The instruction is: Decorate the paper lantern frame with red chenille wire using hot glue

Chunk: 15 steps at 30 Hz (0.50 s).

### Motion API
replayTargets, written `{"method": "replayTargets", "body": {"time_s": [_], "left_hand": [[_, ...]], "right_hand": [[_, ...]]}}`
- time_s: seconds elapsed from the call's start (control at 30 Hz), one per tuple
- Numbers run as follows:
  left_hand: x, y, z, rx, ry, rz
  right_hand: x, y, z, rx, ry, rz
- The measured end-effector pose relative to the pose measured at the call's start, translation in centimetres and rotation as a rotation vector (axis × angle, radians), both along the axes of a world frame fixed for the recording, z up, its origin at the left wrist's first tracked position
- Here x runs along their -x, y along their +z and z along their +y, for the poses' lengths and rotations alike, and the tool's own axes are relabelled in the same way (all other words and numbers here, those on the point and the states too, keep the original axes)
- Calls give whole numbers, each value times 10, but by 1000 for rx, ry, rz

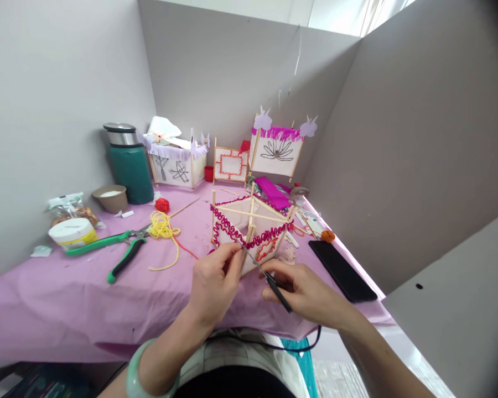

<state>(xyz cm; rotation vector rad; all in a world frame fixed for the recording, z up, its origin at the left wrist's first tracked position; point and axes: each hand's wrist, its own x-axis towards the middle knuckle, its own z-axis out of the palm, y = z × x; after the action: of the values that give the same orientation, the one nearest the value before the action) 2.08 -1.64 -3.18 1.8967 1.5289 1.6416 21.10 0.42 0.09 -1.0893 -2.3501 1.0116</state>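
A small lantern-like frame (251, 221) of pale sticks and white panels stands upright near the table's front edge, with curly magenta trim along its top. At its near left side, my left hand (218, 279) is closed, thumb and index finger pinched at the trim; what lies between the fingertips is too small to name. My right hand (301, 287) holds a slim metal tool with a black handle (279, 292), and the tool's tip reaches toward my left fingertips, over the frame's near corner. A red-orange curly outline (268, 250) decorates the front right panel.
Green-handled pliers (128, 236), yellow cord (161, 225), a red yarn ball (162, 205), a brown bowl (110, 199) and a green bottle (130, 166) are left. Other decorated frames (276, 152) stand behind. A black phone (342, 271) lies right. Grey partitions (240, 72) surround the table.
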Motion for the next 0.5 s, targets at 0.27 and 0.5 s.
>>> {"method": "replayTargets", "body": {"time_s": [0.27,0.5], "left_hand": [[0,1,-1,2,15,19],[0,2,-1,-5,12,21]], "right_hand": [[1,7,-1,-12,-3,-45],[4,9,-2,-109,-24,-106]]}}
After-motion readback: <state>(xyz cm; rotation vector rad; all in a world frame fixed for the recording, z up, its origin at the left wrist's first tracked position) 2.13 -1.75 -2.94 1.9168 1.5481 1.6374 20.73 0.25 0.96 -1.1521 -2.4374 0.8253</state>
